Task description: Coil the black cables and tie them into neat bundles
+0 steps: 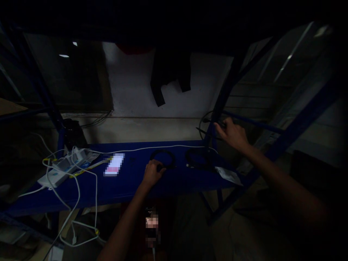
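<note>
Pinching a black, ring-coiled cable [173, 156] on the blue metal desk [125, 186] with left hand [153, 173], apparently gripping a loose dark cable [222, 124] in right hand [234, 134]; probably light, springy, best held across bundled strands.

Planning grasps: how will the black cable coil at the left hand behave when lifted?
Likely flexible: the black cable coil curves into a loop. Probably light, since the strand looks slim. May loosen, as no tie is discernible in this dimness.
</note>
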